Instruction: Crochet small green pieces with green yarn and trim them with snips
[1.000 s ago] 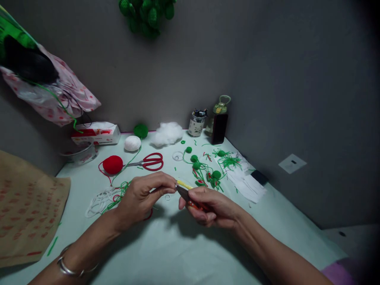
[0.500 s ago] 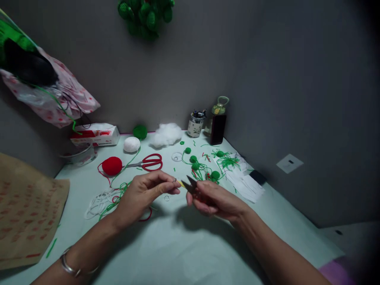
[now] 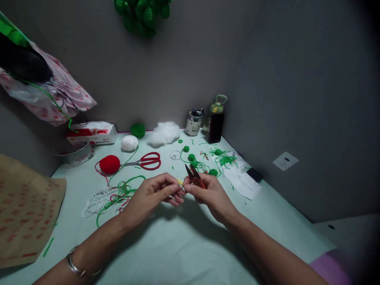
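Note:
My left hand (image 3: 162, 190) is closed in a pinch at a small yellow piece (image 3: 179, 182), too small to name and mostly covered by fingers. In my right hand (image 3: 211, 194) are thread snips (image 3: 196, 179) with orange-red handles, their dark blades apart and pointing up and away. The right thumb and forefinger also meet the left fingertips at the yellow piece. Behind the snips lie small green crocheted balls (image 3: 192, 158) with loose tails. Left of my left hand is a tangle of green, red and white yarn (image 3: 118, 194).
Red-handled scissors (image 3: 150, 161) lie beyond my left hand, beside a red yarn ball (image 3: 109, 164). Farther back are a white ball (image 3: 130, 143), white stuffing (image 3: 164, 133), a pen cup (image 3: 193, 124) and a phone (image 3: 216, 128) against a bottle. A brown paper bag (image 3: 29, 213) stands left.
The snips have turned from pointing left at the yellow piece to pointing upward in my right hand. My right fingertips have come in to touch the left ones. The view has shifted slightly.

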`<state>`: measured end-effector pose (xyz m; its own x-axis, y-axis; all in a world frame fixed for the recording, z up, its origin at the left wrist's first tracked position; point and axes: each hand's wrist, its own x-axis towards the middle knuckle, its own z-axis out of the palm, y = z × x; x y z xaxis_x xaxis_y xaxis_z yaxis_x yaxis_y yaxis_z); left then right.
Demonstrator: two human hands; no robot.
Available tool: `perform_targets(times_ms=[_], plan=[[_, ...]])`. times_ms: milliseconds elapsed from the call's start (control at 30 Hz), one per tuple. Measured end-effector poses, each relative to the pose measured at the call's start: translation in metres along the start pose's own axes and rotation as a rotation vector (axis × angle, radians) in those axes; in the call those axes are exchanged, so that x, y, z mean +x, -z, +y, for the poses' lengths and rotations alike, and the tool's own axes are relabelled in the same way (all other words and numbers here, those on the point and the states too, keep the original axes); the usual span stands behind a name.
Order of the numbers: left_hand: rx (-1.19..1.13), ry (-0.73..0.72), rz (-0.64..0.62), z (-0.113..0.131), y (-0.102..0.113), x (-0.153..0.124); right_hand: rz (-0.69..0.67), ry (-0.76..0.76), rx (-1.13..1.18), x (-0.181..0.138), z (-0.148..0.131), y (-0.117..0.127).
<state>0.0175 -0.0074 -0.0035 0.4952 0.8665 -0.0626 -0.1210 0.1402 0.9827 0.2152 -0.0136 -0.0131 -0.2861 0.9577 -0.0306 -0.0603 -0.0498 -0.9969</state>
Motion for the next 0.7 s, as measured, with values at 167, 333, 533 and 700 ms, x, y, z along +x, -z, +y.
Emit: perform_targets(times_ms=[167,333,533,700], plan=[[-0.013,-0.002,0.029,-0.004,0.001,0.002,-0.016,-0.043,-0.010,0.001,0.000,0.000],[0.011,-0.007,0.025,-0.008,-0.001,0.003,-0.025,-0.056,-0.024,0.001,0.002,-0.001],[0.035,-0.068,0.110,-0.011,-0.003,0.002,0.032,-0.055,-0.003,0.001,0.000,-0.005],[0.242,-0.281,0.186,-0.015,-0.006,-0.005,0.008,-0.101,0.108,0.003,0.003,-0.008]])
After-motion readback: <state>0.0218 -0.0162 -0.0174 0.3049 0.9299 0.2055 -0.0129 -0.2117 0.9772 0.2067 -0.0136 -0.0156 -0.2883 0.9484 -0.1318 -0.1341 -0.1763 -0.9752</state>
